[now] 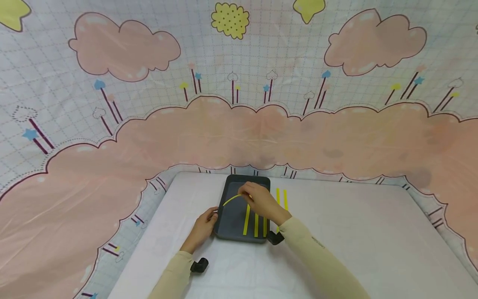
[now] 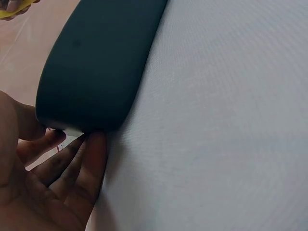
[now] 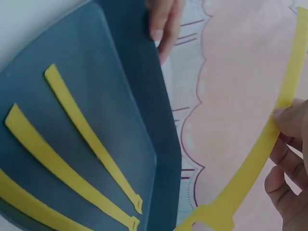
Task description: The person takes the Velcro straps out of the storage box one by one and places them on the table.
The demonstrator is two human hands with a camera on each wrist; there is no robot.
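My right hand [image 1: 261, 200] pinches a yellow strip [image 3: 255, 163] between thumb and fingers, above the far half of a dark grey tray [image 1: 229, 222]. The held strip curves down to the left in the head view; its lower end in the right wrist view is wider and has a hole. My left hand [image 1: 203, 227] holds the tray's left rim, thumb at the top edge and fingers against the outer wall. Inside the tray, several yellow strips [image 3: 91, 134] lie lengthwise, side by side, in its right part. The right hand covers their far ends in the head view.
Beside the tray's right side, two more yellow strips [image 1: 286, 200] lie on the white table [image 1: 358, 241]. A patterned cloth [image 1: 298, 137] with pink clouds hangs behind and around the table. Black wrist devices [image 1: 199, 265] are worn on both wrists.
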